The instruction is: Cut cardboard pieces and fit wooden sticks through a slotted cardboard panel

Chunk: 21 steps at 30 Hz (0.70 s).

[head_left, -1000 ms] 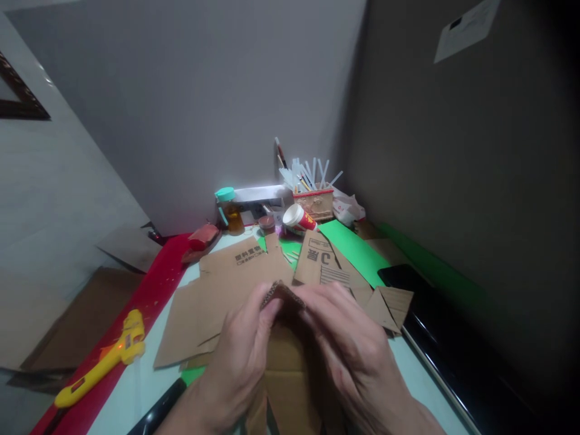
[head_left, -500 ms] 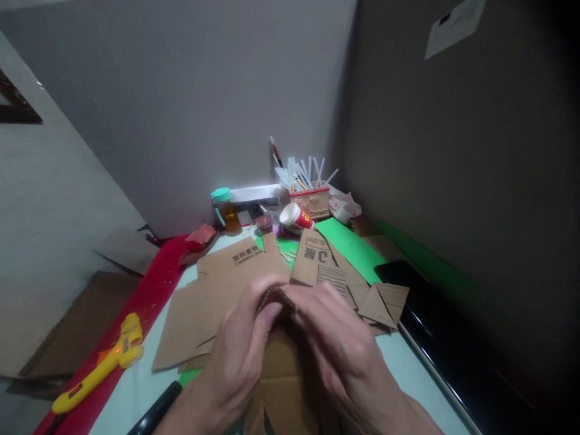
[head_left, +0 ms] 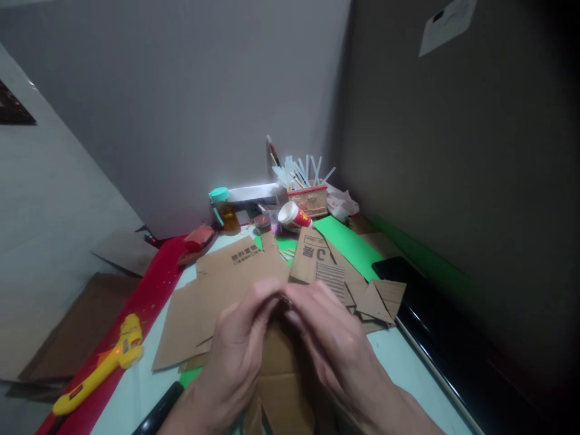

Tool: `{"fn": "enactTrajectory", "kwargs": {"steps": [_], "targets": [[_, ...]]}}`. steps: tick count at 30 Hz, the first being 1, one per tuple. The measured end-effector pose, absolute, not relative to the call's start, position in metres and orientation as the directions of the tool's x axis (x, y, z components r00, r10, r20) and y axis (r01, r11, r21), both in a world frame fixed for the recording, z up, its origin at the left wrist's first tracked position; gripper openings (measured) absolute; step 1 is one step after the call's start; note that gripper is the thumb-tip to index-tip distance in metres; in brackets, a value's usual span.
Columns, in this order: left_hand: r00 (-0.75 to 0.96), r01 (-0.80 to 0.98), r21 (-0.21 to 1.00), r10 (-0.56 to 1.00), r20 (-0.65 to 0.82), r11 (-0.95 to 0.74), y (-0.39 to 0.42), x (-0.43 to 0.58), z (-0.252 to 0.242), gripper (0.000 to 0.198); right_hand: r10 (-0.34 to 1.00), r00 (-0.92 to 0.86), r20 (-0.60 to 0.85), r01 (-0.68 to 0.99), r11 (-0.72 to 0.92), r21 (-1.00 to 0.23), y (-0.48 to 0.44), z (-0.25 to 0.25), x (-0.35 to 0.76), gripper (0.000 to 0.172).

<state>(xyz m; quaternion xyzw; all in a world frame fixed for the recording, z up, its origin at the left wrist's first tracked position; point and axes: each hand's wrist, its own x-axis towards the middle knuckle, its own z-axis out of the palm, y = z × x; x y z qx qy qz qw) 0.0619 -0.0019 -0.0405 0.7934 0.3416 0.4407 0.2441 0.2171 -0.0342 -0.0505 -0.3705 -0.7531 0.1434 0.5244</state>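
Head view: left hand (head_left: 235, 362) and right hand (head_left: 339, 356) are pinching the top ridge of the cardboard piece (head_left: 284, 368) (ridge mostly hidden), its body hanging toward the wearer, well short of the paper cup (head_left: 293, 216).

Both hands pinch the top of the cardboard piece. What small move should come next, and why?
Probably squeeze the top edge a little harder: the left hand and right hand meet on the cardboard piece there, and their fingers hide its tip.
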Motion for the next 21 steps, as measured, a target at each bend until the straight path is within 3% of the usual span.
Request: {"fn": "enactTrajectory", "kwargs": {"steps": [5, 8, 11, 18, 21], "targets": [[0.305, 0.404, 0.646, 0.761, 0.572, -0.647, -0.003, 0.064, -0.039, 0.030, 0.713, -0.117, 0.691, 0.479, 0.650, -0.590, -0.035, -0.057, 0.215, 0.032], [0.242, 0.472, 0.614, 0.763, 0.600, -0.632, -0.002, 0.063, -0.038, 0.025, 0.752, 0.026, 0.658, 0.514, 0.555, -0.654, -0.036, -0.060, 0.215, 0.029], [0.193, 0.500, 0.610, 0.767, 0.612, -0.614, 0.001, 0.061, -0.037, 0.024, 0.786, 0.090, 0.611, 0.493, 0.498, -0.713, -0.037, -0.059, 0.216, 0.023], [0.187, 0.509, 0.588, 0.748, 0.637, -0.629, -0.001, 0.059, -0.036, 0.022, 0.896, 0.113, 0.431, 0.350, 0.370, -0.861, -0.036, -0.057, 0.214, 0.026], [0.189, 0.531, 0.575, 0.748, 0.636, -0.623, -0.002, 0.062, -0.035, 0.020, 0.864, 0.128, 0.488, 0.395, 0.406, -0.824, -0.034, -0.063, 0.210, 0.028]]}}
